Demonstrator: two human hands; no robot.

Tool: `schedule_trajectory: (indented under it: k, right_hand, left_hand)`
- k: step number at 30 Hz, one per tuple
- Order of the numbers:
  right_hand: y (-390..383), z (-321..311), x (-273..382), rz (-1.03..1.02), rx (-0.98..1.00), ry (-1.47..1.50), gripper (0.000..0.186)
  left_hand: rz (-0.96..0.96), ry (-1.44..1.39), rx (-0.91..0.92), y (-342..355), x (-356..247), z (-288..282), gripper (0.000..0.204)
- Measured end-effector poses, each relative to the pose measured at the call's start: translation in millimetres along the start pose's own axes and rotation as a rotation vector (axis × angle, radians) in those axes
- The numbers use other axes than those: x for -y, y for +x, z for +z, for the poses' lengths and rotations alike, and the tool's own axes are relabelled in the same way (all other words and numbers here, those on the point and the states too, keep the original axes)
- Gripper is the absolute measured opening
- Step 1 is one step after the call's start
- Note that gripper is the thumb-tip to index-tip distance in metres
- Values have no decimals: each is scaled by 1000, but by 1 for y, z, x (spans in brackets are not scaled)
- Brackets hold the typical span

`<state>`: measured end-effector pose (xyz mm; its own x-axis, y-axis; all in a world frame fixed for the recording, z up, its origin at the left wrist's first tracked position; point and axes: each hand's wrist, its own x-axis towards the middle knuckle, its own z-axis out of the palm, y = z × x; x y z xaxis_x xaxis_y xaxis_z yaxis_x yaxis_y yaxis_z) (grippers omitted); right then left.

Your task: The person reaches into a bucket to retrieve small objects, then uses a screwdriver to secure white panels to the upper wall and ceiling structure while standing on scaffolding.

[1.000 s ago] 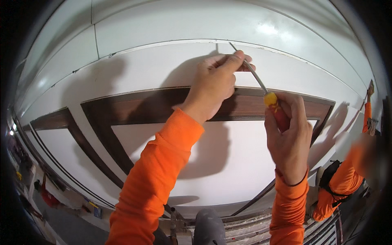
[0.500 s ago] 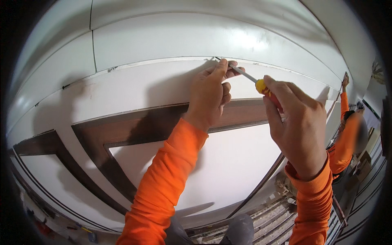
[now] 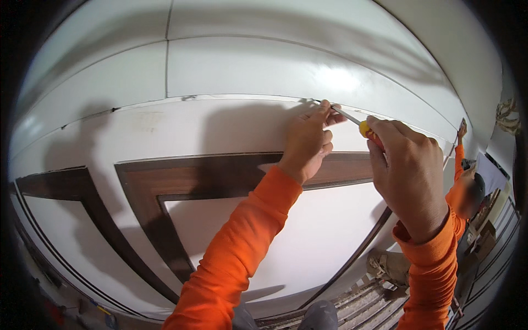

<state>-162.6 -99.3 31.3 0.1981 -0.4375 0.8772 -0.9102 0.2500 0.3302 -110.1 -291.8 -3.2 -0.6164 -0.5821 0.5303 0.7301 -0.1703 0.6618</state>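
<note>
Largest first: we have pale glossy wall panels (image 3: pixel 247 66) across the top, their edges bowed by the lens, thin dark joints between them. Under them, a matte white wall band (image 3: pixel 159 137), heavily shadowed left of the hands. Set into the white surface, a big dark brown frame (image 3: pixel 220 175) around a white field; to its left, a smaller brown frame (image 3: pixel 104 231) of the same kind.

Bottom edge: slatted platform (image 3: pixel 352 313), whitish and worn, with grey-clad knees (image 3: pixel 319 316) beside it. Far right, well apart from us, a co-worker (image 3: pixel 455 203) in orange, one arm raised to the panel edge.

Nearer, two orange sleeves (image 3: pixel 236 250) reach up from below. Right hand (image 3: pixel 410 170): closed round the handle of a screwdriver (image 3: pixel 364 129), yellow and red. Left hand (image 3: pixel 308 140): up by the tip, thumb and fingers pinching the slim metal shaft. We place the tool aslant, tip up and left at the seam (image 3: pixel 247 97) between panels and white band; what the tip touches, we cannot tell.

Smallest: a few dark specks (image 3: pixel 115 109) along that seam, toward the left.
</note>
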Motion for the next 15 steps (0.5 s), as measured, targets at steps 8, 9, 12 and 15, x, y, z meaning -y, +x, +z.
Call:
schedule_trajectory:
  k: [8, 9, 12, 15]
  right_hand:
    - [8, 0, -9, -21, 28, 46, 8]
    - [7, -5, -9, -22, 31, 27, 8]
    - [10, -9, -8, -29, 28, 36, 9]
    - [11, -1, -9, -38, 7, 47, 11]
  left_hand:
    - [1389, 1478, -436, -39, -89, -36, 28]
    - [1352, 1597, -562, -51, -121, -34, 31]
    - [1629, 1920, -667, -58, -227, -65, 57]
    - [1633, 2075, -499, -54, -275, -84, 59]
